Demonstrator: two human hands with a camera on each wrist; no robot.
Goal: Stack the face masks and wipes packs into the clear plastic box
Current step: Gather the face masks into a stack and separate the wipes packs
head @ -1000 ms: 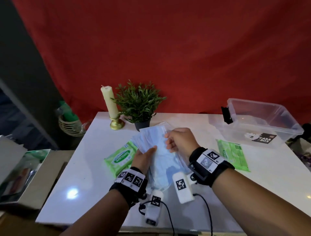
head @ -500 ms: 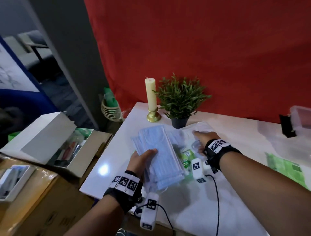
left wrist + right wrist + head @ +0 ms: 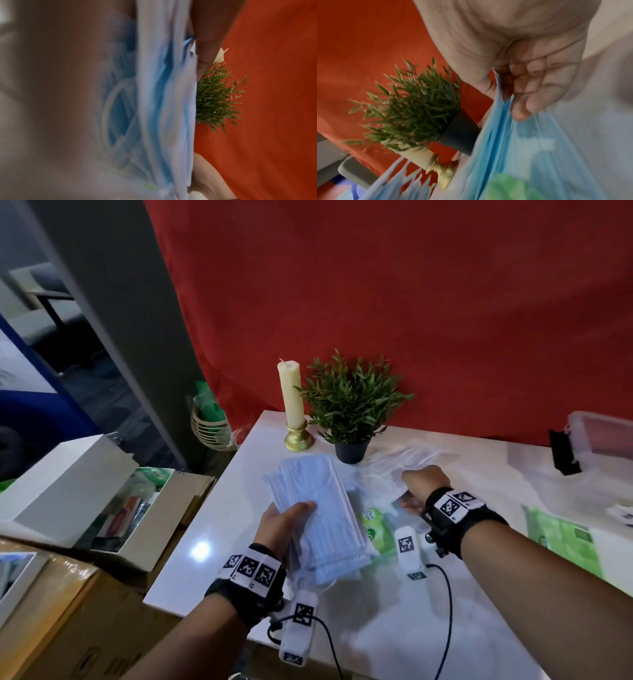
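My left hand (image 3: 291, 522) grips a stack of light blue face masks (image 3: 318, 515) above the white table's left part; in the left wrist view the stack (image 3: 164, 94) fills the middle, edge-on. To the right, my right hand (image 3: 418, 487) is low over the table, its fingers (image 3: 530, 86) pinching a single blue mask (image 3: 530, 148). A green wipes pack (image 3: 375, 529) lies under and between both hands, partly hidden. A second green wipes pack (image 3: 561, 539) lies further right. The clear plastic box (image 3: 603, 436) shows only at the right edge.
A candle (image 3: 293, 402) on a brass holder and a potted plant (image 3: 352, 402) stand at the back of the table (image 3: 219, 525). Crumpled clear wrapping (image 3: 414, 457) lies beyond my right hand. An open white box (image 3: 85, 484) sits on cartons left of the table.
The view has swung left, leaving the clear box at the edge. My right hand left the stack, went to the table on the right and took hold of a mask. The left hand still holds the stack.
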